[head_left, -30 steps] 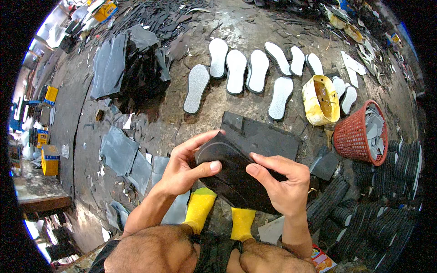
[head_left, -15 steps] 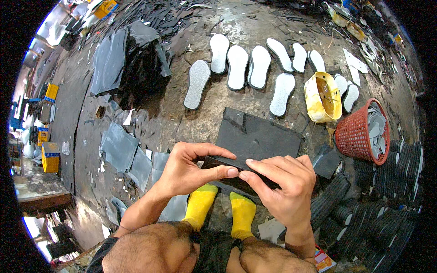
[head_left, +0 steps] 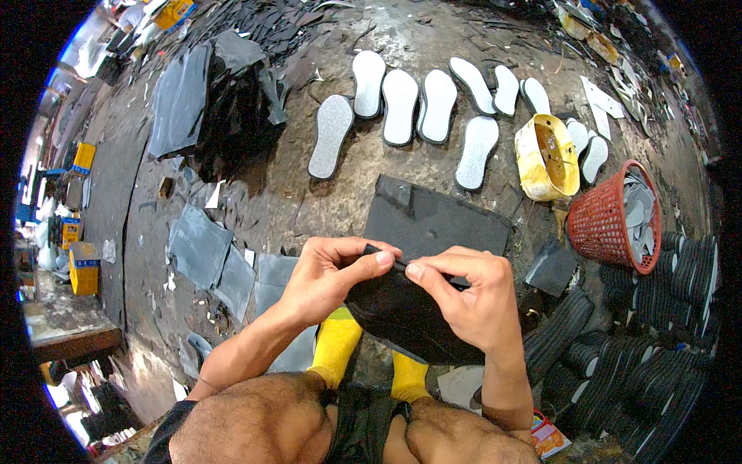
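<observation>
Above my feet I hold a black flexible sheet (head_left: 410, 321) by its upper edge, and it hangs down toward me. My left hand (head_left: 328, 278) pinches the edge between thumb and forefinger. Close beside it, my right hand (head_left: 471, 298) pinches the same edge, thumb and fingertips pressed together. Just beyond the hands, a dark rectangular slab (head_left: 440, 220) lies flat on the floor. Shoe soles with white tops (head_left: 399, 108) are spread in a loose row farther off, and one greyer sole (head_left: 331, 139) lies at their left end.
To the right stand a cut-open yellow container (head_left: 529, 166) with brownish residue and a red basket (head_left: 607, 220) of grey scraps. Stacked black soles (head_left: 649, 379) fill the lower right. Grey sheets (head_left: 201, 243) lie at left, with a dark sheet pile (head_left: 232, 108) behind.
The black sheet has swung from nearly edge-on to showing its broad face, hanging toward me. My right hand has shifted slightly left and the thumbs sit higher along the edge.
</observation>
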{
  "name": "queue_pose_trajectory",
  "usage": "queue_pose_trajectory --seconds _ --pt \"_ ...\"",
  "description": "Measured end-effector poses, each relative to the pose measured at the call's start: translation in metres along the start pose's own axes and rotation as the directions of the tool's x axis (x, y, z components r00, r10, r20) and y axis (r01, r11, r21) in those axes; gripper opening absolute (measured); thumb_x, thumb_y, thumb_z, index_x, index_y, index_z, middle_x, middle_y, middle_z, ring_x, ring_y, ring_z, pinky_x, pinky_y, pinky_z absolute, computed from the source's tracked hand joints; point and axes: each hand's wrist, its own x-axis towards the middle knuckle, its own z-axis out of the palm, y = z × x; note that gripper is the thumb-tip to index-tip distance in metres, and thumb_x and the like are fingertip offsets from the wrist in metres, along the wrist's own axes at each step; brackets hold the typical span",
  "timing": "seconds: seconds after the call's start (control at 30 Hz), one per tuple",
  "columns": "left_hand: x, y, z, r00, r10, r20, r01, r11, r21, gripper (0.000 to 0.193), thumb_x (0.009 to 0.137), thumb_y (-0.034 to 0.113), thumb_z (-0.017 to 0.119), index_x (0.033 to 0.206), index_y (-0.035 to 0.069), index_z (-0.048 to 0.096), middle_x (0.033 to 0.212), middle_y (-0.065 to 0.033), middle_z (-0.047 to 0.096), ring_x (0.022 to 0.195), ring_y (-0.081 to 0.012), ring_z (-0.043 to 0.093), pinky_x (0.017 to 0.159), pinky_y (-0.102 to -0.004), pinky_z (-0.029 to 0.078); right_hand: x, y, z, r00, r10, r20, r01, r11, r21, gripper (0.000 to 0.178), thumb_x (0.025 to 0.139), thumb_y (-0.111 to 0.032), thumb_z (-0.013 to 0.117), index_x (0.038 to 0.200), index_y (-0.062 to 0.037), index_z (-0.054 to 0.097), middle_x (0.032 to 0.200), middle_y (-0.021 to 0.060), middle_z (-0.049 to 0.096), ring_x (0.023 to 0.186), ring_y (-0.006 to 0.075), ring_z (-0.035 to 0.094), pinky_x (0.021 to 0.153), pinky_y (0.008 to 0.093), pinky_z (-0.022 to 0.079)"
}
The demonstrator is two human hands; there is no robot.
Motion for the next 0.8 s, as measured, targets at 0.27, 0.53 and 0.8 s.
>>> queue_pose_trajectory --seconds 0.27,0.53,0.8 --pt "0.041 -0.1 -0.004 0.981 -0.138 -0.139 0.131 0.99 -0.055 0.041 0.103 0.028 0.061 0.133 0.0 0.064 0.117 -0.0097 0.073 0.105 -0.0187 0.067 0.093 -0.0316 0.052 0.026 0.087 0.022 0.984 -0.084 0.154 0.135 0.921 -0.365 0.029 0.093 -0.037 0.068 0.101 -0.0111 0.078 0.096 0.01 0.076 0.091 0.027 0.071 0.091 0.0433 0.047" --pt "0.03 -0.221 -0.035 0.865 0.293 0.407 -0.445 0.077 0.892 0.068 0.103 0.05 0.048 0.154 0.006 0.039 0.162 -0.0128 0.035 0.154 -0.0281 0.026 0.126 -0.0524 0.01 0.017 0.175 0.101 0.907 -0.341 0.248 0.419 0.669 -0.614 0.064 0.097 -0.039 0.059 0.148 -0.0026 0.046 0.156 0.0172 0.044 0.145 0.033 0.04 0.12 0.0526 0.029" --pt "0.037 -0.226 -0.053 0.828 0.367 0.424 -0.5 0.138 0.855 0.063 0.1 0.053 0.052 0.146 0.01 0.054 0.157 -0.0072 0.046 0.153 -0.0307 0.028 0.125 -0.0575 0.01 0.008 0.188 0.129 0.906 -0.266 0.328 0.413 0.718 -0.561 0.072 0.098 -0.05 0.053 0.152 -0.0034 0.042 0.161 0.0135 0.039 0.15 0.0291 0.033 0.125 0.0515 0.018"
